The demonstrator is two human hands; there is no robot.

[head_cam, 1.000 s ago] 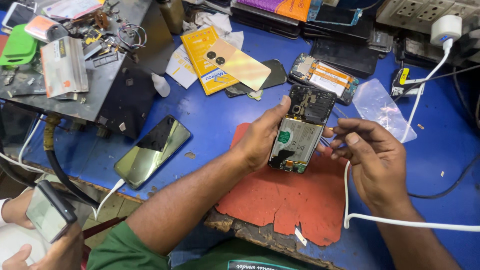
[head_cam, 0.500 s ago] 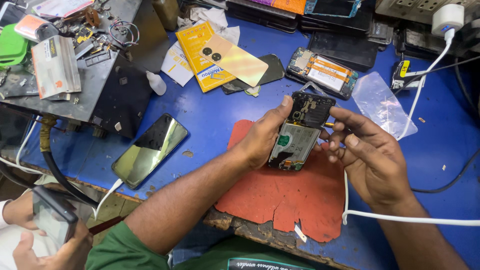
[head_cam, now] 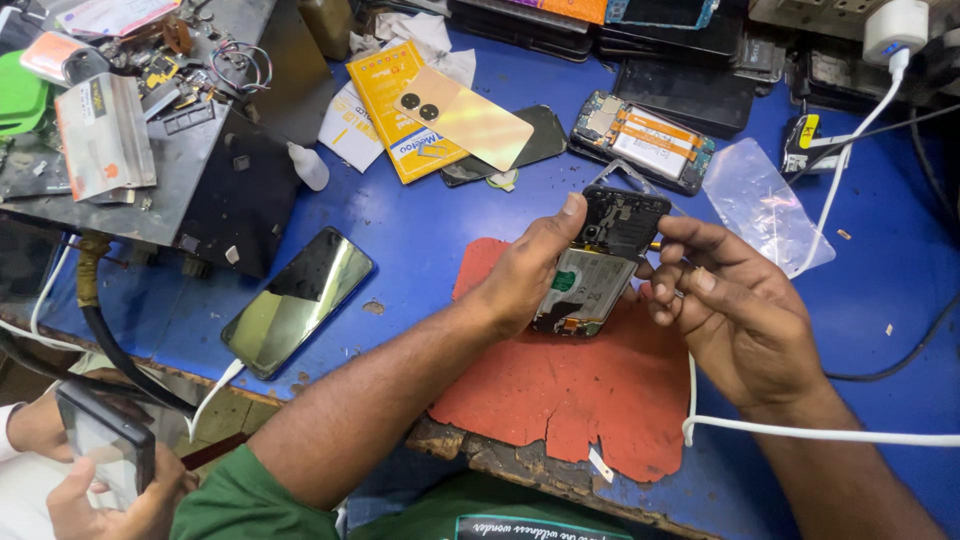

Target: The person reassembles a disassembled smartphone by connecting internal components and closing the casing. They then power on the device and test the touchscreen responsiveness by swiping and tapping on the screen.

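- The left hand (head_cam: 520,275) grips an opened phone (head_cam: 598,262) at centre frame, thumb pressed on its top edge, above the red mat (head_cam: 560,390).
- The right hand (head_cam: 735,310) touches the phone's right edge, fingers curled as if pinching something too small to make out.
- A white cable (head_cam: 800,432) runs under the right wrist.
- At lower left, another person's hands (head_cam: 60,470) hold a dark phone (head_cam: 105,440).

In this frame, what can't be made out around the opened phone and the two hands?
Head view only:
- Opened phone: its left edge is covered by the left hand.
- Right hand: whatever tiny item its fingertips pinch is too small to tell.
- White cable: runs off the right edge.
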